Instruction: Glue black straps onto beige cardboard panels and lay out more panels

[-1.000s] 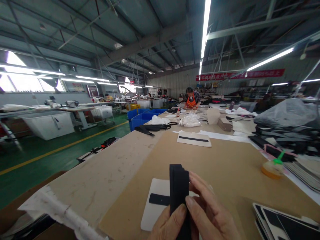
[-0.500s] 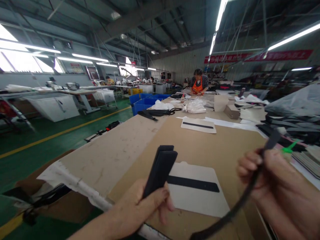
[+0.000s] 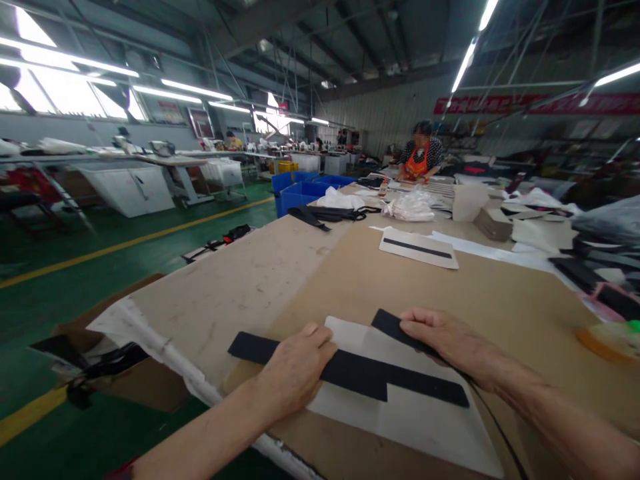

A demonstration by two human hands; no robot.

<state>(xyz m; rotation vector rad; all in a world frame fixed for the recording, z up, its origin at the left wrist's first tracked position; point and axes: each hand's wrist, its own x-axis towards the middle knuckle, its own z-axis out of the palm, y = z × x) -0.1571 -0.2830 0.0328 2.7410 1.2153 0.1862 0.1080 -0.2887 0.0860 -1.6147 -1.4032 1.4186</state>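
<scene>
My left hand (image 3: pixel 299 367) is closed on a short stack of flat black strips (image 3: pixel 357 375), held lengthwise low over a pale card panel (image 3: pixel 425 427). Part of a black band (image 3: pixel 440 387) lying across that panel shows beyond the stack's right end. Between the thumb and fingers of my right hand (image 3: pixel 443 333) is a long black strap (image 3: pixel 387 325). Its flat end points left above the panel's far edge, while the rest trails down under my right forearm. Whether the stack touches the panel is unclear.
Farther along the brown-covered table (image 3: pixel 320 293) lies another pale panel (image 3: pixel 419 248) with a black band. Black straps (image 3: pixel 327 215), a clear plastic bag (image 3: pixel 410 203) and blue bins (image 3: pixel 305 190) are beyond. A co-worker in an orange apron (image 3: pixel 416 163) stands at the far end.
My left hand has lowered the upright strips to lie flat over the near panel. My right hand has moved left and down with the strap, bringing its end above the panel. The view has shifted left.
</scene>
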